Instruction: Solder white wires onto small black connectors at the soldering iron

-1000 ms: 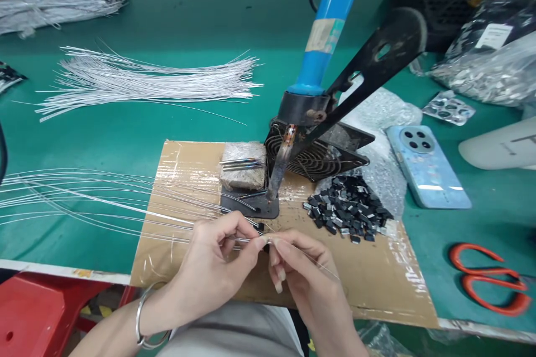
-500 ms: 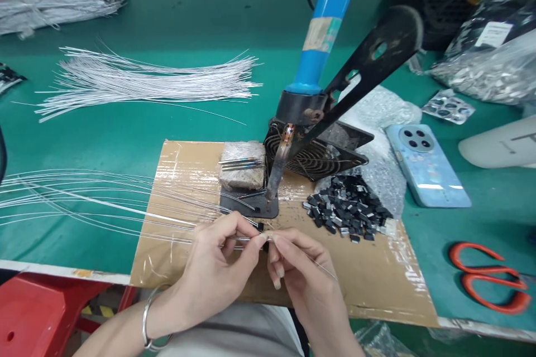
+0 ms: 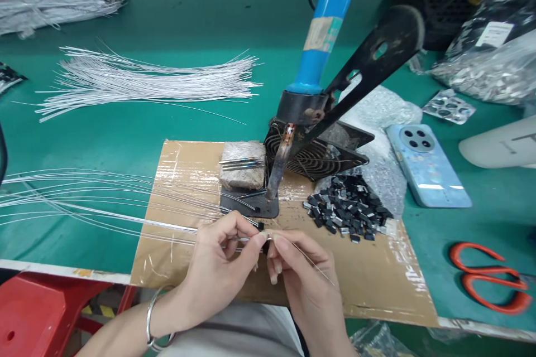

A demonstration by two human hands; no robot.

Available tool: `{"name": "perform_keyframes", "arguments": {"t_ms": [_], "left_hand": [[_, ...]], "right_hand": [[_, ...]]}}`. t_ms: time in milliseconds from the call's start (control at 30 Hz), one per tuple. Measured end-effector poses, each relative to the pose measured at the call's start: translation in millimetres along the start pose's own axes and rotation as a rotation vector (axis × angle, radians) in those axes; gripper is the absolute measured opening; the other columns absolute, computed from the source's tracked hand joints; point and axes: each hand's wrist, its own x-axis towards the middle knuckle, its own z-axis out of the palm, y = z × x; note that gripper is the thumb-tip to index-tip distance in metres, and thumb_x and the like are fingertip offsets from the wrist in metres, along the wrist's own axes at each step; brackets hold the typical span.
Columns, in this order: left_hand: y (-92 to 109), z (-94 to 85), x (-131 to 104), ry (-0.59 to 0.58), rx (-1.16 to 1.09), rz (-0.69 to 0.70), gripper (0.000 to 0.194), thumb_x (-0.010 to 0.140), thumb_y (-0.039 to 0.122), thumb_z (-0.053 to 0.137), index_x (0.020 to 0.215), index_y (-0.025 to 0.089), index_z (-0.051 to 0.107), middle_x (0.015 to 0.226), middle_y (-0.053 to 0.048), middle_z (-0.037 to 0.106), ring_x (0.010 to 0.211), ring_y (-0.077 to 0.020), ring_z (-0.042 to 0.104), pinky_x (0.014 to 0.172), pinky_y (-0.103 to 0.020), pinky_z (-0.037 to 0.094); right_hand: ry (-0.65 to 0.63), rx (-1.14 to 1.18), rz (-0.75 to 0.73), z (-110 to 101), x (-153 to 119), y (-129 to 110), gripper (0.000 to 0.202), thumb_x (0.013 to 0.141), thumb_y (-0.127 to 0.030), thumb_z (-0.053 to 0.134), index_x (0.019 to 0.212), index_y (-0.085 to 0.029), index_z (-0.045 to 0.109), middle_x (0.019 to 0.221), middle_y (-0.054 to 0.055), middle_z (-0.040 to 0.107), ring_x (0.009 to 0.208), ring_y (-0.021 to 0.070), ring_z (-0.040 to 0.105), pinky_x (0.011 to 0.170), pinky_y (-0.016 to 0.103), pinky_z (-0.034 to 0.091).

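Wires pinched in left hand, trailing leftward, 1 strand pinched in right hand alongside

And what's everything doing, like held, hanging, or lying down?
Bare left hand: pinched on wires
Bare right hand: pinched beside the left fingertips
Thin silvery-white wires: held, trailing left
Blue-handled soldering iron: mounted, tip down; can't tell if hot
Loose white wire bundle: lying spread
Small black-and-silver pieces: heaped loose
Pale-blue phone: lying back up
Red-handled scissors: lying flat
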Motion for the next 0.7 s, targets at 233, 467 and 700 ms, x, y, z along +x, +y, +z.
{"name": "perform_keyframes", "arguments": {"t_ms": [233,467,700], "left_hand": [[2,-3.2,4,0.018,-0.061,-0.021,0.021,0.094,0.031,0.063,0.078,0.017,0.06,0.062,0.001,0.056,0.053,-0.0098,0.041,0.048,-0.023,0.029],[-1,-4.8,2,0.017,-0.01,0.03,0.022,0.098,0.032,0.061,0.082,0.017,0.062,0.067,-0.001,0.062,0.056,-0.0113,0.047,0.05,-0.025,0.033],[-2,-4.1,1,0.0,-0.026,0.052,0.02,0.098,0.03,0.06,0.083,0.018,0.062,0.065,0.001,0.059,0.054,-0.0105,0.042,0.05,-0.025,0.031]], "right_hand": [[-0.032,-0.084,-0.053,-12,-2,2,0.019,0.088,-0.041,0.075,0.094,-0.024,0.083,0.073,0.001,0.07,0.054,0.0092,0.061,0.051,0.019,0.053],[-0.069,-0.144,-0.037,-12,-1,6,0.008,0.086,-0.032,0.079,0.09,-0.026,0.083,0.066,-0.001,0.069,0.053,0.0097,0.061,0.051,0.02,0.053],[-0.07,-0.14,-0.026,-11,-1,5,0.008,0.086,-0.031,0.079,0.089,-0.025,0.083,0.063,-0.001,0.069,0.052,0.0095,0.061,0.051,0.019,0.052]]}}
